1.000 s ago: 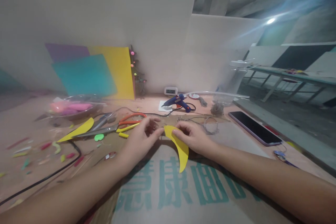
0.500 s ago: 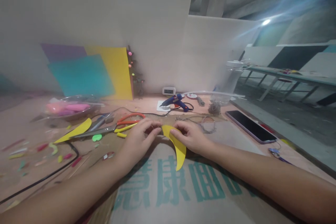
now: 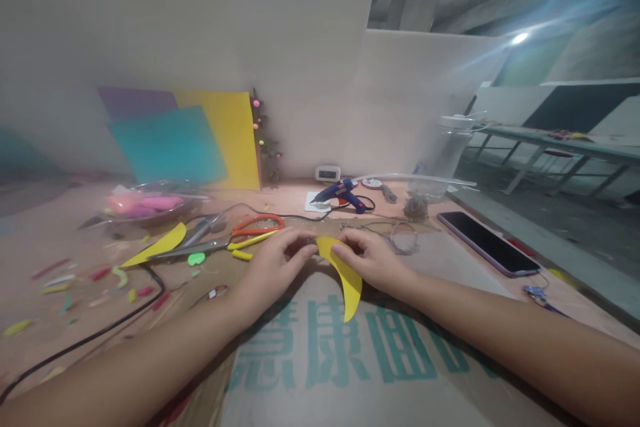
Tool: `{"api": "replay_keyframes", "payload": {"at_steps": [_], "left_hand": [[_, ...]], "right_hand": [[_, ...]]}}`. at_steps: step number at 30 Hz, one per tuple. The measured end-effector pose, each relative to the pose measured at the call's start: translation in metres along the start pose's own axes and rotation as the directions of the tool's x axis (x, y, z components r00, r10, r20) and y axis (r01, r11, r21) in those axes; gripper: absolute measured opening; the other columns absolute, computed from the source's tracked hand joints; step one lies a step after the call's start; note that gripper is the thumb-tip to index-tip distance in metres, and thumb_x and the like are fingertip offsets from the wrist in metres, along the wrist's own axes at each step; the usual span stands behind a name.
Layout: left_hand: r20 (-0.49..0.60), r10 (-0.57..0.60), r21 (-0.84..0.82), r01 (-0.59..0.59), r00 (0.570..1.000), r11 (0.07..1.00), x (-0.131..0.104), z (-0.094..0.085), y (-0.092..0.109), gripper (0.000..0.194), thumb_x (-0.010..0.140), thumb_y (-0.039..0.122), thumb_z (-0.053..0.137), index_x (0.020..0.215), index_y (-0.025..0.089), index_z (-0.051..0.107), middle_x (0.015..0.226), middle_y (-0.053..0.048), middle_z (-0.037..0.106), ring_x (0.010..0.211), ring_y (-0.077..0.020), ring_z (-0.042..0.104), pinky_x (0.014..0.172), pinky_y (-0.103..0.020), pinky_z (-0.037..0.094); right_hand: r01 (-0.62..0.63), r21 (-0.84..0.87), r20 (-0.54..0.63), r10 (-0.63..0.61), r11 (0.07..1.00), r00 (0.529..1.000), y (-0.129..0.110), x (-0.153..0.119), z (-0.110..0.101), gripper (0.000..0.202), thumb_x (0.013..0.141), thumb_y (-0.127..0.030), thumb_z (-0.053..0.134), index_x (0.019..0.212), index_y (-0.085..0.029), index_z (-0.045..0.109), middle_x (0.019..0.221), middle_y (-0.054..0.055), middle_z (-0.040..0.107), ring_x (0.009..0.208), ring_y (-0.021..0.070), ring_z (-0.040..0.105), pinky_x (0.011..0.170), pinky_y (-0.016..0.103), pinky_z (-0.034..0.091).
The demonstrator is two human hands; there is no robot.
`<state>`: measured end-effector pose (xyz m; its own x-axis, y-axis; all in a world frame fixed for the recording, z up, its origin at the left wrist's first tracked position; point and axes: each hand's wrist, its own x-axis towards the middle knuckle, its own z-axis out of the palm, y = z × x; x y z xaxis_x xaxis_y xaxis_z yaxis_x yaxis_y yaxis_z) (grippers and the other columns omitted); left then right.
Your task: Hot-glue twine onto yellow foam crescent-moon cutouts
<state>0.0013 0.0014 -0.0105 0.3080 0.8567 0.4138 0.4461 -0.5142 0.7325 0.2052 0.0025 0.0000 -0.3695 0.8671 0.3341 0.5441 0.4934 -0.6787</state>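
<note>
A curved yellow paper piece (image 3: 347, 280) hangs with its pointed tip down, above a cardboard sheet (image 3: 310, 407) with green characters. My right hand (image 3: 373, 259) pinches its upper part between thumb and fingers. My left hand (image 3: 283, 263) is closed at the upper left end of the piece, thumb and fingers pressed together; what lies between its fingertips is too small to make out. Orange-handled scissors (image 3: 257, 223) and yellow-handled pliers (image 3: 245, 255) lie just beyond my left hand. Another yellow paper piece (image 3: 160, 245) rests on the scissor blades.
A blue glue gun (image 3: 345, 193) stands at the back, near a small white clock (image 3: 327, 173). A phone (image 3: 487, 243) lies at the right. Coloured scraps and a black cable (image 3: 115, 317) lie left. Coloured sheets (image 3: 167, 147) lean on the wall.
The whole view has shifted slightly, so the things appear a little farther right. Both hands keep nearly the same pose at the yellow piece.
</note>
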Motion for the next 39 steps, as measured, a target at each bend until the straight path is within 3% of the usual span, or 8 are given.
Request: {"api": "replay_keyframes", "payload": {"at_steps": [3, 8, 11, 18, 23, 25, 32, 39], "left_hand": [[-0.008, 0.001, 0.018, -0.001, 1.0, 1.0, 0.0001, 0.0003, -0.0004, 0.021, 0.088, 0.035, 0.055, 0.097, 0.02, 0.066, 0.096, -0.004, 0.068, 0.092, -0.019, 0.061, 0.084, -0.031, 0.045], [0.001, -0.137, -0.127, 0.136, 0.991, 0.982, 0.0016, 0.0039, -0.0042, 0.033, 0.086, 0.04, 0.056, 0.11, 0.017, 0.059, 0.093, -0.005, 0.066, 0.085, -0.0194, 0.062, 0.075, -0.031, 0.048], [0.026, -0.165, -0.108, 0.167, 0.986, 0.98, 0.0023, 0.0035, -0.003, 0.029, 0.085, 0.042, 0.055, 0.099, 0.017, 0.061, 0.088, -0.004, 0.066, 0.082, -0.0193, 0.062, 0.072, -0.03, 0.047], [0.089, -0.129, -0.011, 0.131, 0.988, 0.991, 0.0008, 0.0015, 0.001, 0.028, 0.088, 0.042, 0.051, 0.083, 0.017, 0.064, 0.079, -0.003, 0.066, 0.076, -0.0189, 0.061, 0.069, -0.029, 0.045], [0.033, -0.095, -0.106, 0.098, 0.995, 0.989, 0.0006, 0.0052, -0.0029, 0.039, 0.086, 0.038, 0.054, 0.121, 0.019, 0.053, 0.083, -0.002, 0.064, 0.077, -0.018, 0.061, 0.068, -0.029, 0.048], [0.032, -0.075, -0.118, 0.079, 0.997, 0.99, 0.0007, 0.0059, -0.003, 0.042, 0.087, 0.037, 0.053, 0.126, 0.02, 0.049, 0.085, -0.001, 0.063, 0.076, -0.0173, 0.062, 0.068, -0.028, 0.048], [0.059, -0.066, 0.018, 0.065, 0.996, 0.998, 0.0003, 0.0057, -0.0009, 0.034, 0.087, 0.041, 0.053, 0.111, 0.018, 0.057, 0.081, -0.002, 0.063, 0.075, -0.0184, 0.06, 0.068, -0.03, 0.047], [0.009, -0.046, -0.089, 0.047, 0.999, 0.995, 0.0, 0.0069, -0.0053, 0.03, 0.088, 0.037, 0.051, 0.11, 0.017, 0.055, 0.087, -0.004, 0.065, 0.08, -0.0185, 0.062, 0.072, -0.03, 0.047]], "right_hand": [[0.012, -0.021, 0.002, -0.012, 1.0, 1.0, 0.0015, -0.0002, 0.0001, 0.022, 0.086, -0.03, 0.05, 0.068, -0.018, 0.053, 0.063, -0.002, 0.051, 0.059, 0.0108, 0.045, 0.053, 0.023, 0.032], [0.003, 0.032, -0.023, -0.002, 0.999, 1.0, 0.0014, 0.0008, -0.001, 0.022, 0.086, -0.029, 0.049, 0.068, -0.018, 0.05, 0.062, -0.003, 0.049, 0.058, 0.0101, 0.043, 0.053, 0.022, 0.032], [-0.008, 0.043, -0.025, 0.009, 0.999, 1.0, -0.0004, 0.0011, -0.0019, 0.023, 0.087, -0.03, 0.049, 0.066, -0.019, 0.048, 0.06, -0.004, 0.047, 0.057, 0.0099, 0.042, 0.052, 0.022, 0.031], [-0.026, 0.073, -0.003, 0.026, 0.997, 1.0, 0.0011, 0.002, 0.0003, 0.023, 0.086, -0.032, 0.05, 0.068, -0.017, 0.054, 0.063, -0.002, 0.054, 0.06, 0.0109, 0.047, 0.054, 0.022, 0.035], [-0.016, 0.01, -0.006, 0.016, 1.0, 1.0, -0.0012, 0.0023, 0.0012, 0.022, 0.085, -0.028, 0.052, 0.067, -0.016, 0.056, 0.063, -0.002, 0.056, 0.06, 0.0104, 0.047, 0.054, 0.021, 0.034], [-0.013, -0.007, 0.005, 0.013, 1.0, 1.0, -0.0023, 0.0015, 0.0015, 0.022, 0.086, -0.027, 0.052, 0.068, -0.016, 0.058, 0.063, -0.002, 0.056, 0.06, 0.0102, 0.047, 0.054, 0.022, 0.034], [0.06, -0.038, 0.026, -0.06, 0.997, 0.998, 0.0009, 0.0001, 0.0035, 0.024, 0.088, -0.031, 0.052, 0.075, -0.015, 0.064, 0.065, -0.001, 0.059, 0.059, 0.0099, 0.048, 0.054, 0.021, 0.034], [0.015, -0.042, -0.042, -0.017, 0.999, 0.999, -0.0051, -0.0037, 0.001, 0.022, 0.086, -0.028, 0.052, 0.069, -0.016, 0.059, 0.062, -0.002, 0.057, 0.058, 0.01, 0.048, 0.054, 0.021, 0.034]]}}
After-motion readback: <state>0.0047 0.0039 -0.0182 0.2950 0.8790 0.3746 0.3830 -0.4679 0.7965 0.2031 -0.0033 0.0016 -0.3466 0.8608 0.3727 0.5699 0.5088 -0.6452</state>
